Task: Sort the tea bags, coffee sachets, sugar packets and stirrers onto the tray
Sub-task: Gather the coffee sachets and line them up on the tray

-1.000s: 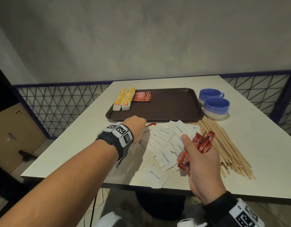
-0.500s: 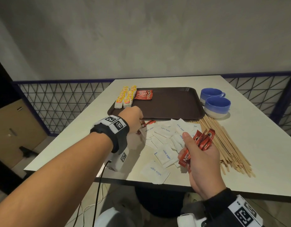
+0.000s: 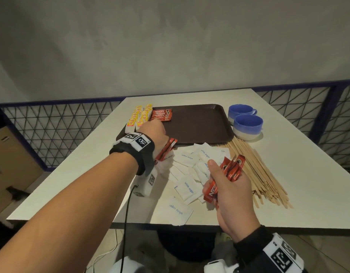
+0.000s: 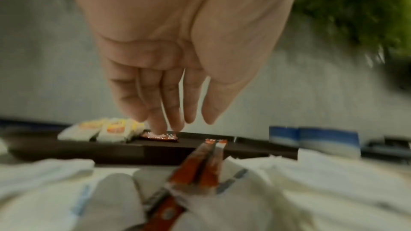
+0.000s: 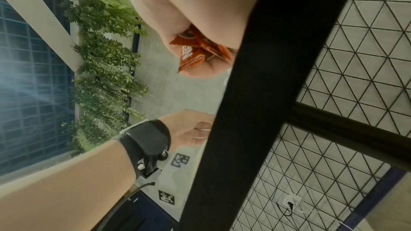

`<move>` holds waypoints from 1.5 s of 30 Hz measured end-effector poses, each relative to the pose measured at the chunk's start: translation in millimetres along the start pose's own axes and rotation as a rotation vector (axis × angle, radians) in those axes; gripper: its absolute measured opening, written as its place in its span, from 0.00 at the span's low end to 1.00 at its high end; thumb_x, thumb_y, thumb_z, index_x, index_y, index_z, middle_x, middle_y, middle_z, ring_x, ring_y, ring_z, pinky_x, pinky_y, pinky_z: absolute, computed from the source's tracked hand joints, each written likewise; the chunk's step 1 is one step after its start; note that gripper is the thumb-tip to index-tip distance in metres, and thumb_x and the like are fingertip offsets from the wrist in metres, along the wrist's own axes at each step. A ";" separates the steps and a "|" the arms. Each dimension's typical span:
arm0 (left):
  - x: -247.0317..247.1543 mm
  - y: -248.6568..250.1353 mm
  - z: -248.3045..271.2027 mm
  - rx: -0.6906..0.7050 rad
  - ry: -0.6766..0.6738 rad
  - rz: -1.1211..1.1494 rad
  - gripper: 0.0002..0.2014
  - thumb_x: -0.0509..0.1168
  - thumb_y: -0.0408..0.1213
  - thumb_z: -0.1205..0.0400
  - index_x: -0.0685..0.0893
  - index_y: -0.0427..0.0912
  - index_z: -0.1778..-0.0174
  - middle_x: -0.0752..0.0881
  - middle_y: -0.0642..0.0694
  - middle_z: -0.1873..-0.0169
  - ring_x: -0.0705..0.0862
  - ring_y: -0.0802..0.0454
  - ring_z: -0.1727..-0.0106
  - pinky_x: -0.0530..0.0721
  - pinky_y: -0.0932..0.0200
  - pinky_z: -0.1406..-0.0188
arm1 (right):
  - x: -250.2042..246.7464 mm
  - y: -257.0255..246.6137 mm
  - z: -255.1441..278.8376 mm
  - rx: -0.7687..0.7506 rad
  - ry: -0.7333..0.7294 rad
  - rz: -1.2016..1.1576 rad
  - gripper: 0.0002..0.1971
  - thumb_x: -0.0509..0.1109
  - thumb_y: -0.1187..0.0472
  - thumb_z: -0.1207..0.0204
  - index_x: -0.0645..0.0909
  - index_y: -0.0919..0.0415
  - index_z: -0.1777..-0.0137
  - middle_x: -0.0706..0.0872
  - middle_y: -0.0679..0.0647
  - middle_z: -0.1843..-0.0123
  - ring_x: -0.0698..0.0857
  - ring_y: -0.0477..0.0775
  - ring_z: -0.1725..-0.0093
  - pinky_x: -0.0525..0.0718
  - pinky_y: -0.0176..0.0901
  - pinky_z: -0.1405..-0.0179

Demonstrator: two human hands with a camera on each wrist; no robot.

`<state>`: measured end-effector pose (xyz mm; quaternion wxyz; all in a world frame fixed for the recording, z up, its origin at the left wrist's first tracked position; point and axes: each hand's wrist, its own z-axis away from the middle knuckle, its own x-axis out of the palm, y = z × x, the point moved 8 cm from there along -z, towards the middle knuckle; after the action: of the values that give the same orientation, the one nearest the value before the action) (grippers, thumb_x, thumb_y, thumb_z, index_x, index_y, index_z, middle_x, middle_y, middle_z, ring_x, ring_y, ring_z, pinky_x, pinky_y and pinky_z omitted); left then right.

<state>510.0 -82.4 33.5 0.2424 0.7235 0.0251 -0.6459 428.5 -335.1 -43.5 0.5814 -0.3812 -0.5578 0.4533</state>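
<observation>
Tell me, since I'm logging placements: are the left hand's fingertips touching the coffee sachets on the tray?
Touching. In the left wrist view the left hand's straight fingertips meet the top of the coffee sachets on the tray, no gap visible.

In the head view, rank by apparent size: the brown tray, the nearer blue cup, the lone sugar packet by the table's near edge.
1. Brown tray, clearly largest.
2-3. Nearer blue cup and lone sugar packet look alike; the packet's nearness inflates it, so unranked.
</observation>
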 end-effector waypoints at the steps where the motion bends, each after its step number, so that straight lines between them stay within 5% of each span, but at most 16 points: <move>1: 2.5 -1.0 -0.2 -0.015 -0.019 -0.112 0.12 0.69 0.47 0.17 0.88 0.43 0.60 0.86 0.45 0.64 0.86 0.45 0.59 0.81 0.54 0.64 | 0.1 0.2 0.0 0.003 -0.007 -0.006 0.15 0.76 0.50 0.20 0.83 0.63 0.50 0.86 0.58 0.71 0.84 0.56 0.74 0.81 0.46 0.75; 3: 12.2 -5.7 0.9 -0.054 -0.101 -0.211 0.19 0.71 0.56 0.19 0.82 0.44 0.65 0.85 0.45 0.68 0.84 0.47 0.66 0.76 0.58 0.69 | -0.1 0.2 -0.2 0.010 -0.011 -0.019 0.14 0.76 0.51 0.20 0.83 0.64 0.49 0.86 0.59 0.71 0.84 0.55 0.74 0.81 0.43 0.77; 8: 28.8 -11.2 4.2 -0.101 -0.224 -0.221 0.21 0.74 0.58 0.21 0.87 0.41 0.63 0.87 0.46 0.70 0.85 0.49 0.68 0.80 0.60 0.68 | 0.3 -1.1 -0.4 0.011 -0.023 -0.018 0.15 0.76 0.50 0.20 0.83 0.64 0.49 0.86 0.58 0.71 0.83 0.56 0.74 0.79 0.44 0.76; 14: 30.7 -1.7 6.1 -0.077 -0.273 -0.160 0.18 0.76 0.52 0.20 0.91 0.39 0.48 0.92 0.42 0.56 0.91 0.46 0.53 0.86 0.55 0.55 | 0.4 -2.6 2.0 0.016 -0.032 -0.013 0.14 0.76 0.50 0.21 0.83 0.63 0.50 0.87 0.58 0.70 0.85 0.53 0.74 0.82 0.40 0.77; 19: 15.1 13.4 14.2 0.010 -0.190 -0.164 0.12 0.76 0.45 0.18 0.90 0.41 0.45 0.90 0.44 0.55 0.89 0.45 0.49 0.84 0.55 0.57 | 0.5 -3.3 2.8 0.003 -0.040 -0.010 0.15 0.77 0.50 0.21 0.83 0.62 0.51 0.87 0.57 0.69 0.85 0.54 0.72 0.82 0.42 0.75; 24: -17.7 6.8 22.4 -0.004 -0.074 0.152 0.11 0.73 0.39 0.15 0.87 0.37 0.40 0.90 0.39 0.50 0.90 0.42 0.49 0.91 0.47 0.49 | 1.0 -2.8 2.1 -0.007 -0.046 -0.024 0.16 0.77 0.51 0.20 0.82 0.66 0.50 0.85 0.62 0.67 0.84 0.54 0.73 0.80 0.40 0.79; 28: -37.4 -23.9 28.5 -0.144 -0.053 0.358 0.04 0.64 0.33 0.10 0.84 0.40 0.45 0.86 0.42 0.63 0.82 0.52 0.69 0.79 0.62 0.72 | 1.1 -3.6 1.4 -0.022 -0.041 -0.027 0.14 0.76 0.53 0.20 0.82 0.65 0.52 0.85 0.59 0.70 0.84 0.54 0.74 0.83 0.42 0.76; 31: -38.4 -61.2 33.7 -0.256 -0.115 0.418 0.09 0.58 0.30 0.11 0.84 0.33 0.48 0.74 0.40 0.68 0.69 0.49 0.72 0.66 0.62 0.74 | 0.9 -2.0 0.6 -0.013 -0.041 -0.017 0.13 0.76 0.52 0.19 0.81 0.62 0.53 0.84 0.57 0.72 0.83 0.55 0.73 0.81 0.44 0.76; 37: -37.5 -119.9 56.2 -0.304 -0.140 0.236 0.24 0.69 0.63 0.18 0.86 0.41 0.52 0.71 0.48 0.69 0.69 0.49 0.68 0.67 0.59 0.71 | 0.4 -0.3 0.5 -0.003 -0.022 0.000 0.12 0.76 0.50 0.20 0.81 0.56 0.56 0.84 0.53 0.73 0.84 0.58 0.69 0.82 0.51 0.67; 41: -29.6 -127.4 71.1 -0.188 -0.180 -0.036 0.19 0.80 0.58 0.25 0.84 0.48 0.52 0.86 0.48 0.61 0.79 0.52 0.65 0.73 0.60 0.69 | 1.5 -1.2 2.2 0.002 -0.019 0.003 0.11 0.76 0.50 0.20 0.81 0.55 0.57 0.84 0.53 0.73 0.84 0.59 0.68 0.83 0.54 0.63; 45: -20.5 -134.1 71.3 -0.112 -0.145 -0.166 0.23 0.77 0.67 0.28 0.86 0.51 0.56 0.91 0.50 0.60 0.87 0.46 0.54 0.82 0.56 0.55 | 2.5 -2.9 4.2 0.004 -0.014 0.018 0.11 0.76 0.51 0.20 0.81 0.57 0.56 0.84 0.54 0.73 0.84 0.58 0.68 0.84 0.55 0.63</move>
<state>394.1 14.1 6.8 0.2293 0.6555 0.1032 -0.7121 424.6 -333.8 -39.6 0.5742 -0.3821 -0.5573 0.4624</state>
